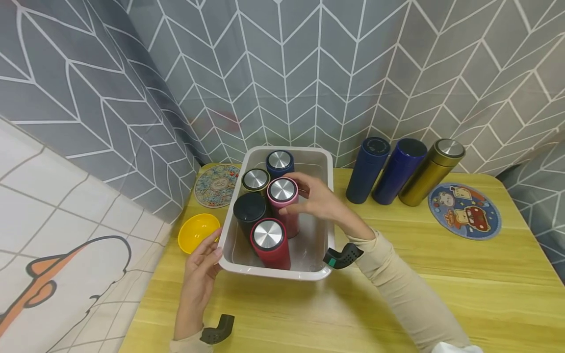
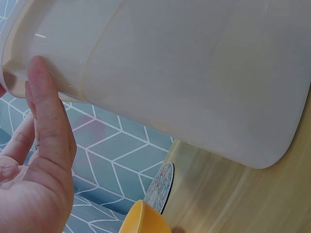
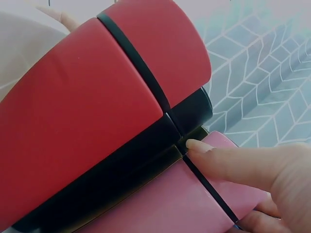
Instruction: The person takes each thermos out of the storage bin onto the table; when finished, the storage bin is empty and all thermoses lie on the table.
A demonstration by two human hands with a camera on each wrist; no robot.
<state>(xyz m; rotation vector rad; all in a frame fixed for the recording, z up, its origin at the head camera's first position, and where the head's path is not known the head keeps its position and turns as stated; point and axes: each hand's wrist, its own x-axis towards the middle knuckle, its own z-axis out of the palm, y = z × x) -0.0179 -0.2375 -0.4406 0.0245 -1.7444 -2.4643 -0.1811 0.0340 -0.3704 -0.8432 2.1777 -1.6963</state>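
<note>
My right hand [image 1: 315, 198] reaches into a white plastic bin [image 1: 330, 215] and grips a pink thermos bottle [image 1: 289, 218] close to its silver-topped lid. In the right wrist view, the thumb [image 3: 233, 165] lies across the dark ring below that lid. Around it in the bin stand a red thermos [image 1: 275, 250], a black one [image 1: 249, 208], a blue one [image 1: 280, 161] and one with a dark-rimmed silver lid [image 1: 256, 180]. My left hand [image 1: 203, 264] touches the bin's near left corner, a straight digit [image 2: 46, 107] against its outer wall.
Right of the bin stand a dark blue thermos [image 1: 367, 171], a purple-blue one [image 1: 399, 171] and a gold one [image 1: 430, 174]. A round cartoon mat [image 1: 463, 211] lies beside them. Left of the bin are a yellow bowl [image 1: 198, 233] and a patterned round mat [image 1: 214, 186]. Curtains [image 1: 300, 73] hang behind the table.
</note>
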